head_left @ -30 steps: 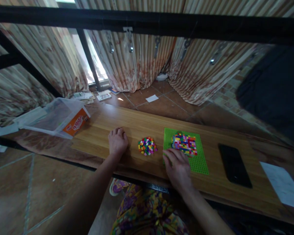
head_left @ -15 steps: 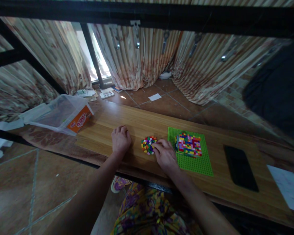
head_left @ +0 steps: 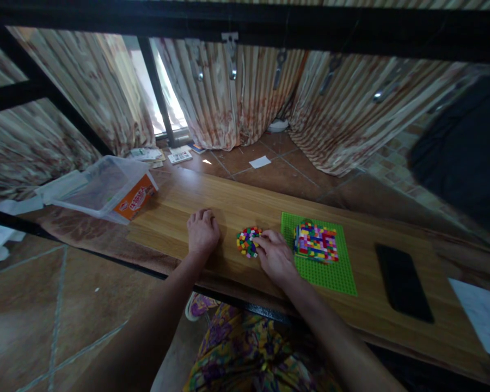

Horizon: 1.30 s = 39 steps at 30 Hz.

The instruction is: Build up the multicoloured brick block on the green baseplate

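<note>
At the far left a clear plastic box (head_left: pixel 102 188) with an orange label lies tipped on its side, resting at the left end of the wooden board (head_left: pixel 228 201). Further along, the person's left hand (head_left: pixel 203 234) rests on the board with its fingers curled under in a loose fist. Whether anything is inside it cannot be told. Just to its right, and apart from it, lies the pile of small coloured bricks (head_left: pixel 246 241), heaped on the bare wood near the board's near edge. The right hand (head_left: pixel 274 257) lies palm down with its fingertips touching the right side of the pile. The fingers are bent together there, but whether they pinch a brick cannot be seen. Just beside that hand lies a green baseplate (head_left: pixel 330 275), flat on the board, with a many-coloured brick block (head_left: pixel 316 242) built on its far half. To the right of the plate, apart from it, a black phone (head_left: pixel 404 283) lies face up, and a sheet of paper (head_left: pixel 479 316) lies at the far right end.
</note>
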Available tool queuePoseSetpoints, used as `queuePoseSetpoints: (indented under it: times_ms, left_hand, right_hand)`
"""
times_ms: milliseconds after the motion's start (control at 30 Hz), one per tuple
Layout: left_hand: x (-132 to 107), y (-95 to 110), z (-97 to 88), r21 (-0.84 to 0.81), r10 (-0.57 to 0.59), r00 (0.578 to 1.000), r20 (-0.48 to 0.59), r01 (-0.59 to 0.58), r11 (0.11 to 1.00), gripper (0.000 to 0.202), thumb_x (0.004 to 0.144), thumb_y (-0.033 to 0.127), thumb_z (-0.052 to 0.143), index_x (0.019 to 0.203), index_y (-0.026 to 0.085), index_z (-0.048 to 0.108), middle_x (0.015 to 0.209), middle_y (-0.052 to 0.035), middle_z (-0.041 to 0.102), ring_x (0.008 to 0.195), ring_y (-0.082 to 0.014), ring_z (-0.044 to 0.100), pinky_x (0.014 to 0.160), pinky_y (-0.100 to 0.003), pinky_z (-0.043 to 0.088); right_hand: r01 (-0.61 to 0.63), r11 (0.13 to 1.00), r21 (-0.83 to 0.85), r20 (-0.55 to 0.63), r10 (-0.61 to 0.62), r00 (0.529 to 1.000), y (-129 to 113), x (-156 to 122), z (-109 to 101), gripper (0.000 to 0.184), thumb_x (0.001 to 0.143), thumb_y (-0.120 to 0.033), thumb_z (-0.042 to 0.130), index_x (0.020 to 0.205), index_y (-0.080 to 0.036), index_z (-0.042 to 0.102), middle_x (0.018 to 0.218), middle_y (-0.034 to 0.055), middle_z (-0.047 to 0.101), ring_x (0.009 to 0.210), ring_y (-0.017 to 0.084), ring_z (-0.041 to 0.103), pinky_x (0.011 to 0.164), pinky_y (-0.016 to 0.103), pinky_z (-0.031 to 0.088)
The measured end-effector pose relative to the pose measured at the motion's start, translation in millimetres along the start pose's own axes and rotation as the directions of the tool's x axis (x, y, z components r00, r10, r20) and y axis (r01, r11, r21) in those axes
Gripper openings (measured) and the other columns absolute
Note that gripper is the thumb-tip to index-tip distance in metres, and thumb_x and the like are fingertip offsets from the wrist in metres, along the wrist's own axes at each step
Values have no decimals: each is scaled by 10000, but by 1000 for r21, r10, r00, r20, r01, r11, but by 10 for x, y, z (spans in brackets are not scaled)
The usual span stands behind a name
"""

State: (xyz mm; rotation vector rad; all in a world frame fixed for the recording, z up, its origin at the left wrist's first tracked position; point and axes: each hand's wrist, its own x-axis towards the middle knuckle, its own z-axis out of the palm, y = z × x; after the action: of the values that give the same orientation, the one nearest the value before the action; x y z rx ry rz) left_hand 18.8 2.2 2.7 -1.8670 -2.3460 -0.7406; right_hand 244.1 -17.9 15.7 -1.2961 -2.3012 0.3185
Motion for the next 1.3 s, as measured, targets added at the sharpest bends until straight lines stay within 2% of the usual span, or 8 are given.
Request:
queuePoseSetpoints:
  times_ms: [200, 333, 533, 700, 833, 1000, 1167, 1300]
  left_hand:
    - [1, 10, 1, 13, -7, 1000, -7, 7, 1000, 266, 887, 246, 440, 1046, 172, 640, 1144, -111, 643, 1066, -301, 543, 934, -434, 410]
    - [1, -3, 9, 3, 7, 1000, -12, -7, 1000, 255, 884, 248, 439, 1020, 171, 640, 1144, -115, 641, 1060, -301, 543, 930, -439, 414]
    - [20, -20, 5, -20, 8, 1000, -19, -9, 1000, 260, 874, 247, 443, 1019, 168, 644, 1140, -126, 639, 1063, -303, 545, 934, -448, 414]
    - [26, -21, 3, -9, 10, 1000, -18, -10, 1000, 270, 873, 250, 439, 1025, 163, 646, 1146, -134, 639, 1052, -306, 548, 925, -455, 422]
    - [27, -4, -14, -11, 9, 1000, -17, -9, 1000, 264, 871, 246, 440, 1014, 167, 648, 1142, -128, 641, 1054, -303, 550, 933, -448, 421]
    - [28, 6, -24, -4, 2, 1000, -11, -2, 1000, 270, 871, 249, 441, 1025, 165, 647, 1144, -129, 639, 1068, -307, 544, 938, -447, 418]
    - [24, -12, -2, 9, 4, 1000, -14, -4, 1000, 281, 880, 264, 436, 1041, 168, 645, 1149, -122, 640, 1069, -312, 545, 941, -446, 416]
    - [22, -7, -7, -6, 0, 1000, -17, 0, 1000, 271, 879, 261, 438, 1033, 175, 644, 1149, -122, 639, 1065, -311, 548, 935, -450, 416]
  right_hand:
    - [-11, 1000, -5, -12, 11, 1000, -1, 28, 27, 180, 874, -143, 549, 919, -209, 710, 1017, 97, 605, 961, 240, 535, 876, 369, 475]
    - [-29, 995, 91, -58, 34, 998, -85, -13, -76, 157, 894, -165, 523, 943, -190, 670, 1048, 97, 628, 988, 235, 565, 908, 374, 471]
    - [-208, 913, 350, -113, 261, 959, -159, -241, -375, 155, 905, -240, 524, 993, -216, 650, 898, 31, 682, 797, 168, 644, 759, 298, 511]
    - [-272, 817, 508, -205, 422, 883, 124, -429, -543, 144, 854, -298, 593, 933, -228, 691, 933, 30, 693, 845, 176, 657, 778, 312, 520]
    - [-305, 790, 532, -267, 498, 825, 407, -462, -655, 175, 838, -354, 611, 898, -229, 718, 944, 43, 703, 876, 196, 657, 808, 356, 520]
    - [-268, 883, 385, -290, 392, 873, 566, -326, -785, 204, 859, -362, 570, 868, -241, 733, 959, 49, 715, 922, 213, 655, 853, 381, 508]
    - [-198, 966, 165, -208, 231, 951, 640, -179, -824, 238, 892, -328, 507, 891, -243, 729, 944, 45, 719, 889, 208, 656, 840, 369, 507]
    - [-133, 986, 98, -163, 148, 975, 701, -147, -827, 251, 909, -308, 494, 857, -232, 727, 939, 47, 704, 881, 200, 650, 820, 352, 507]
